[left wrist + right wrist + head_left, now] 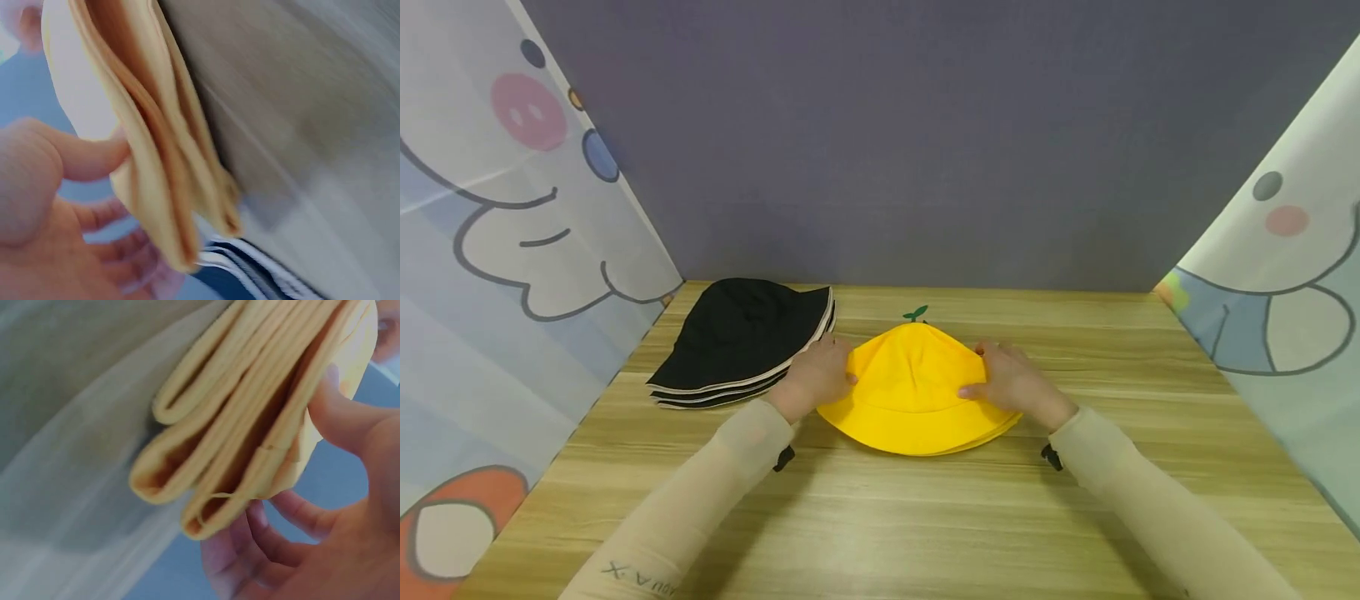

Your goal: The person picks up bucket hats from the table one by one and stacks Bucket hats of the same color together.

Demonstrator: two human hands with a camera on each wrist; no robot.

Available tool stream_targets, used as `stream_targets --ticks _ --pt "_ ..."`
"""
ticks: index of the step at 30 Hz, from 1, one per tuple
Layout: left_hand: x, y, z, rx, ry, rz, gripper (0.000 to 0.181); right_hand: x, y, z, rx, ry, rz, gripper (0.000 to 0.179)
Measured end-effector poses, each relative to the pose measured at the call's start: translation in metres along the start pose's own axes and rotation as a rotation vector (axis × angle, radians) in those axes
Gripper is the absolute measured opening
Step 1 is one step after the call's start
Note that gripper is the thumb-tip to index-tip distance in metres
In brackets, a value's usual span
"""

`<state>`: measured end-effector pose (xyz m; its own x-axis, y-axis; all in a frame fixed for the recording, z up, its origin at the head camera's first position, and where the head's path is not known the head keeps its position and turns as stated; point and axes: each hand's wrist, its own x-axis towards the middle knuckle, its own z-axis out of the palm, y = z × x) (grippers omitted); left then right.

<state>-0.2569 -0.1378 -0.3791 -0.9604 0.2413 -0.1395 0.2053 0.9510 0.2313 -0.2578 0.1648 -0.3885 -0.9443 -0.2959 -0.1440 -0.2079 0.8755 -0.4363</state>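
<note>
Several yellow bucket hats (pixel 917 375) lie stacked on the wooden table, with a green sprout ornament (pixel 915 314) at the crown. My left hand (pixel 823 372) holds the left side of the hats, its thumb (pixel 94 159) against the cloth and its fingers behind the folded edge. On the opposite side my right hand (pixel 1017 383) grips them likewise, the thumb (pixel 340 412) on the near face. Layered yellow brims (pixel 250 419) show in the right wrist view, the lower ones outside the right hand's grasp. The far fingertips are partly hidden.
A stack of black bucket hats (pixel 741 342) with pale edging lies at the table's back left, close beside my left hand. The wooden table (pixel 887 525) meets a grey panel (pixel 880 150) behind, and cartoon-printed curtains (pixel 482 350) hang at both sides.
</note>
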Motion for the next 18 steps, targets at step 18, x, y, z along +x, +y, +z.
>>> stream_targets --ticks 18 --pt "-0.019 0.016 0.003 0.039 -0.258 0.118 0.098 -0.036 -0.011 0.009 -0.379 0.117 -0.271 0.056"
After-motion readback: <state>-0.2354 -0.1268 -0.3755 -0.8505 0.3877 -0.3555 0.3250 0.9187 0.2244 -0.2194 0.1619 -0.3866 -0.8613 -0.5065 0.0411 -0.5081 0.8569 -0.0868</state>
